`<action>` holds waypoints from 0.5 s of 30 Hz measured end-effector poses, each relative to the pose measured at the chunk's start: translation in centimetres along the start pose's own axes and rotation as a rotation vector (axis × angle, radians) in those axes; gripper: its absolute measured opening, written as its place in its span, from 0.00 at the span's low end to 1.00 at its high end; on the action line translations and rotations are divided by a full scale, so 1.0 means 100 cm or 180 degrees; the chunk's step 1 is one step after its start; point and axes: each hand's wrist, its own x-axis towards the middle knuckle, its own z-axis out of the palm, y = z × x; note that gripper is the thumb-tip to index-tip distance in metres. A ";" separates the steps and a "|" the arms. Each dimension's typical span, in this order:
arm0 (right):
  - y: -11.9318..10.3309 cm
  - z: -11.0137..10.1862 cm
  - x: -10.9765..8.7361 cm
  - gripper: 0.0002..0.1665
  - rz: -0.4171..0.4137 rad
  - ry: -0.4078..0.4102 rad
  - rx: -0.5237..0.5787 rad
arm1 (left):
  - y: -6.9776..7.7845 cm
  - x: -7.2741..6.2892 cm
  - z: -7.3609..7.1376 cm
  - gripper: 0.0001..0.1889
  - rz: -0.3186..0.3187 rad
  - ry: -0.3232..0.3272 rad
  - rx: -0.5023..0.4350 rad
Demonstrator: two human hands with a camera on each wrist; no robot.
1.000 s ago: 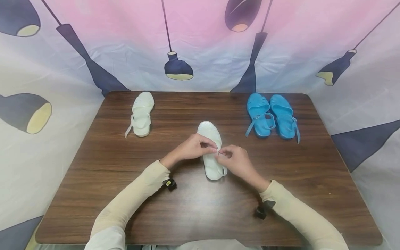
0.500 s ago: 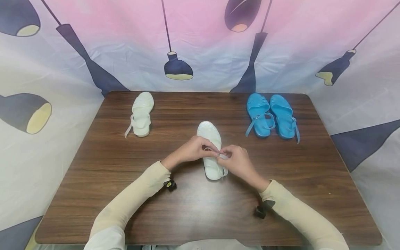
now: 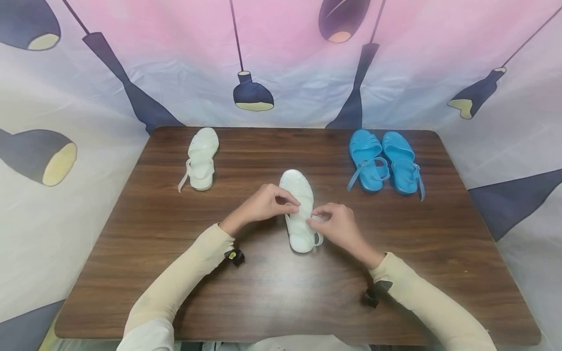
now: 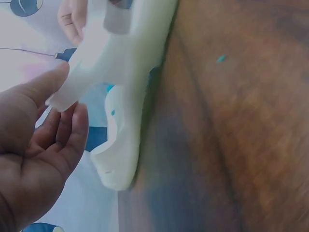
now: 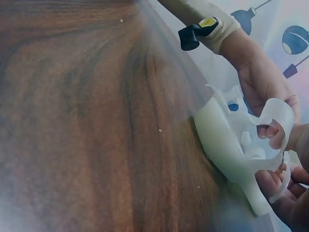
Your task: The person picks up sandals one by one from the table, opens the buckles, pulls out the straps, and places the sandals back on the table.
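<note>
Four sandals [image 3: 300,225] sit on a wood-grain table [image 3: 153,234], lamp-print cloth [image 3: 303,87] behind.

I count two white plastic strappy sandals [image 3: 303,222] [image 3: 203,146], two blue plastic sandals [image 3: 366,146] [image 3: 397,145], my two bare hands [image 3: 269,202] [image 3: 337,225], two black wrist cameras [image 3: 237,257] [image 3: 370,298] and one brown wood-grain table [image 3: 263,302].
</note>
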 end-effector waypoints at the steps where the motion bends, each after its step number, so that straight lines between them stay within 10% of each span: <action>1: -0.001 -0.001 0.000 0.12 0.0008 -0.0022 0.0005 | 0.000 0.001 -0.002 0.06 0.0015 -0.0035 -0.0019; 15: -0.005 0.001 0.001 0.12 -0.0005 -0.0077 -0.0007 | 0.003 0.014 0.009 0.07 0.0098 -0.0377 -0.0186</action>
